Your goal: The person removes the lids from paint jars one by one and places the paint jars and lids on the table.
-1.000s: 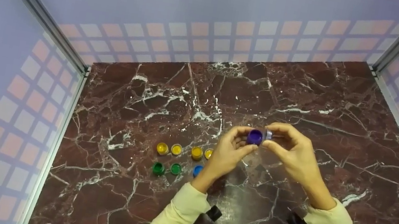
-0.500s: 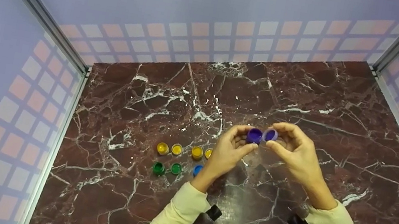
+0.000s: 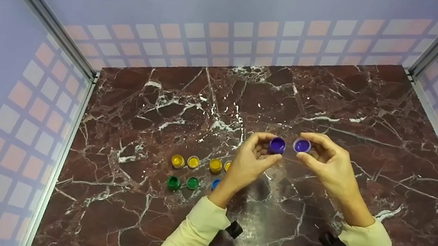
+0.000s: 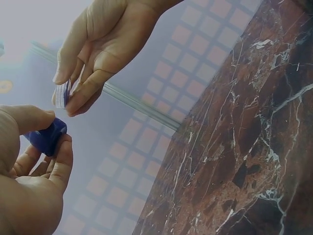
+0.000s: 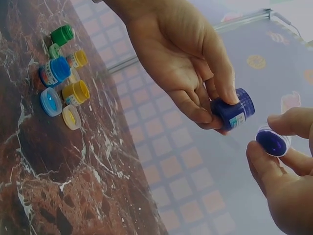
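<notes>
My left hand (image 3: pixel 251 157) grips a small purple paint jar (image 3: pixel 277 145) between thumb and fingers, its open mouth showing purple paint in the head view. A label is visible on the jar's side in the right wrist view, where the same jar (image 5: pixel 234 110) is tilted. Just to the right, my right hand (image 3: pixel 329 166) pinches the jar's clear lid (image 3: pixel 302 146) by its edge. Purple paint coats the inside of the lid (image 5: pixel 272 142). A small gap separates lid and jar. Both hands are held above the marbled table (image 3: pixel 132 215).
Left of the hands stand open paint jars beside their lids: a yellow jar (image 3: pixel 178 161), another yellow jar (image 3: pixel 215 166), a green jar (image 3: pixel 173 183) and a blue jar (image 5: pixel 55 71). The left forearm partly hides the blue one in the head view. Panel walls (image 3: pixel 238 6) border the table.
The lid has come away from the jar's mouth and turned so its painted inside shows. My right hand has shifted slightly right; my left hand with the jar has moved a little left.
</notes>
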Demonstrator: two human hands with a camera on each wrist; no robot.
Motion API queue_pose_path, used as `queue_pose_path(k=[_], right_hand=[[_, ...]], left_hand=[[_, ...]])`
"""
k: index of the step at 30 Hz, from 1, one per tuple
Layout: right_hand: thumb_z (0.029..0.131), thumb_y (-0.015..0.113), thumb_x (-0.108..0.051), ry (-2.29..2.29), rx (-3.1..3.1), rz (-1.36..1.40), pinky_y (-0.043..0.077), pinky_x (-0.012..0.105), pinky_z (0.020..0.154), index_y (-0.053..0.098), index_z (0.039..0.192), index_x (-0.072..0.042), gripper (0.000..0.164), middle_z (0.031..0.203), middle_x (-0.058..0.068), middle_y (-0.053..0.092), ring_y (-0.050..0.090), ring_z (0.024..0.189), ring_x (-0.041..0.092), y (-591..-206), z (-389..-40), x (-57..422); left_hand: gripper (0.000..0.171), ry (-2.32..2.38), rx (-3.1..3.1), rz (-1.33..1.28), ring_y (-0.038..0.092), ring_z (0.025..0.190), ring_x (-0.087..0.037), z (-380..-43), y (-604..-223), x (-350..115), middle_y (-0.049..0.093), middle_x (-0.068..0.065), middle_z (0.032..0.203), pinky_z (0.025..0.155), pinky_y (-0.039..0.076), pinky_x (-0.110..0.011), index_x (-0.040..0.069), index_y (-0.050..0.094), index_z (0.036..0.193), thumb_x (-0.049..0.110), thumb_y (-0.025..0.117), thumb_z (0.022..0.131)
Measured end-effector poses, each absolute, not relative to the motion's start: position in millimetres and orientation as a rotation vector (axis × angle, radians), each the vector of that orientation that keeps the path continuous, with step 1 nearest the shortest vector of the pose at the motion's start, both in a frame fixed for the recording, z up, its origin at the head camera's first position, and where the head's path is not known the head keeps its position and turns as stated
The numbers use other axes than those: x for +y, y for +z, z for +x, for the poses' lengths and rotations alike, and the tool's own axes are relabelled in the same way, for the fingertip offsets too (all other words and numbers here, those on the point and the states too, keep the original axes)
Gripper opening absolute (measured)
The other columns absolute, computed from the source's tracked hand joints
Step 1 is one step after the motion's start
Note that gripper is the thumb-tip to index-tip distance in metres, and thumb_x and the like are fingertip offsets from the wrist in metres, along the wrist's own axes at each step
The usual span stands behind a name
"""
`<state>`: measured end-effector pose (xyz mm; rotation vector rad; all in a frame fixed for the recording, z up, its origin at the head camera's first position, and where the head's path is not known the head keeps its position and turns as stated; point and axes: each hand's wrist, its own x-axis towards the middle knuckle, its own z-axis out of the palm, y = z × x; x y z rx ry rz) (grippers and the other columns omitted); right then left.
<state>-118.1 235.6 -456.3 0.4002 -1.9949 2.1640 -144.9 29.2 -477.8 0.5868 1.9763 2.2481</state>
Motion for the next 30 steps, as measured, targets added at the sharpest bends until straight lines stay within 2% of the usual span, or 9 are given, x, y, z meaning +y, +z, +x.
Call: queue_pose_path(k=[5,10,13,17,23,30], right_hand=[[0.083,0.072,0.021,2.082,-2.122,0.315,0.059,0.020,0.072,0.065,0.123,0.015,0.041,0.106,0.016,0.071,0.068,0.084,0.014,-462.0,-120.8,238.9],[0.083,0.071,0.023,2.074,-2.182,0.275,0.059,0.019,0.073,0.062,0.123,0.018,0.041,0.102,0.016,0.070,0.069,0.082,0.013,-470.3,-123.9,242.5],[0.083,0.072,0.021,2.059,-2.237,0.273,0.059,0.019,0.073,0.061,0.123,0.019,0.041,0.102,0.016,0.069,0.069,0.083,0.012,-475.1,-125.4,244.6],[0.085,0.073,0.015,2.066,-2.319,0.273,0.059,0.019,0.072,0.061,0.123,0.019,0.040,0.107,0.024,0.068,0.069,0.084,0.012,-480.5,-127.1,246.9],[0.086,0.071,0.013,2.075,-2.422,0.256,0.058,0.018,0.069,0.060,0.126,0.017,0.041,0.111,0.028,0.068,0.068,0.083,0.010,-489.8,-129.2,247.7],[0.084,0.071,0.015,2.039,-2.495,0.315,0.059,0.022,0.068,0.059,0.129,0.018,0.047,0.109,0.034,0.065,0.065,0.078,0.010,-505.1,-131.6,247.3]], left_hand=[[0.043,2.236,1.995,0.546,0.065,0.102,-0.019,-144.7,-482.1,27.7,0.062,-0.020,0.123,0.096,0.056,-0.034,-0.011,0.053,0.125,-0.009,0.074,0.087],[0.041,2.226,2.013,0.521,0.066,0.102,-0.021,-145.9,-490.9,26.5,0.063,-0.019,0.119,0.094,0.057,-0.034,-0.010,0.053,0.122,-0.008,0.075,0.087],[0.040,2.207,2.027,0.486,0.066,0.102,-0.020,-146.2,-497.4,26.4,0.064,-0.018,0.117,0.093,0.057,-0.033,-0.010,0.054,0.122,-0.008,0.075,0.087],[0.041,2.175,2.049,0.444,0.066,0.102,-0.021,-145.0,-504.2,28.0,0.064,-0.016,0.116,0.093,0.058,-0.031,-0.008,0.054,0.122,-0.008,0.075,0.087],[0.044,2.126,2.106,0.449,0.066,0.104,-0.026,-142.3,-516.1,30.7,0.064,-0.018,0.121,0.093,0.057,-0.031,-0.009,0.056,0.126,-0.007,0.075,0.086],[0.039,2.027,2.246,0.427,0.067,0.104,-0.020,-140.2,-527.2,27.8,0.063,-0.016,0.121,0.093,0.057,-0.028,-0.005,0.064,0.124,-0.005,0.076,0.087]])
